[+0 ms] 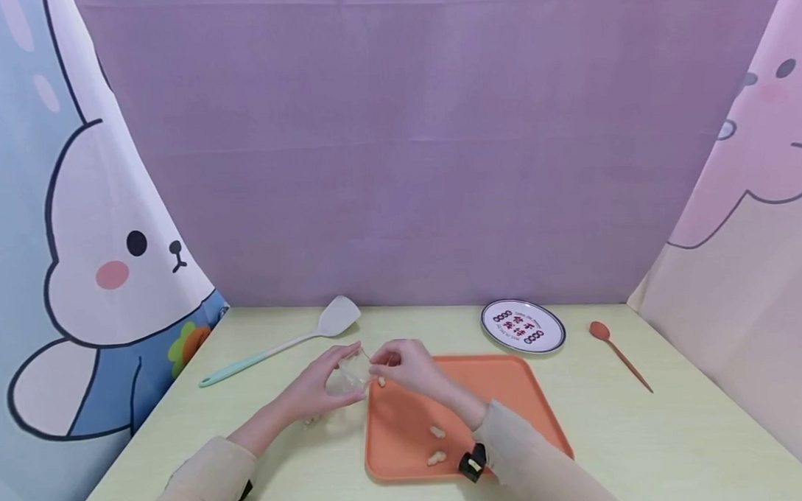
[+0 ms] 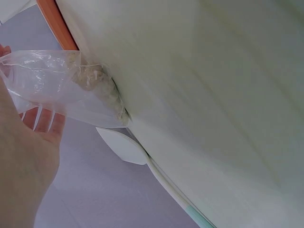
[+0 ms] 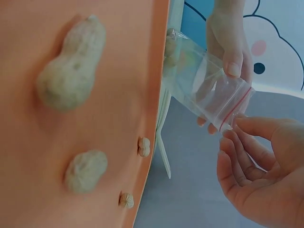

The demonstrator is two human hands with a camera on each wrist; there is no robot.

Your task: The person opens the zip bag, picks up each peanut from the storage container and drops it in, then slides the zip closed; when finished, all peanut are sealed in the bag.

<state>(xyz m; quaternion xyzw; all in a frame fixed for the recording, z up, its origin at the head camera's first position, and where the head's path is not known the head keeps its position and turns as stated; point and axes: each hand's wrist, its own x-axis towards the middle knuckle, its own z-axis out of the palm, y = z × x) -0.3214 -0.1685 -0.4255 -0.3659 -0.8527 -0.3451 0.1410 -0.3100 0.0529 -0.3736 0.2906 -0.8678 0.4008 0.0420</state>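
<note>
A clear zip-lock bag (image 3: 209, 88) with a red seal line hangs between my two hands, with peanuts (image 2: 97, 83) gathered in its bottom. My left hand (image 1: 316, 386) holds the bag from the side, thumb on one face and fingers behind it. At the bag's mouth, my right hand (image 1: 408, 364) pinches the edge by the red line between thumb and fingertips. Beside and below the right hand, an orange tray (image 1: 491, 376) carries several loose peanuts, among them a large peanut (image 3: 73, 64) near the right wrist camera.
A white spatula (image 1: 339, 317) with a mint handle lies at the back left. Behind the tray is a white plate (image 1: 523, 326) with red lettering. A reddish-brown spoon (image 1: 620, 353) rests on the right side of the pale table (image 1: 660, 448). A purple curtain (image 1: 430, 146) hangs at the back.
</note>
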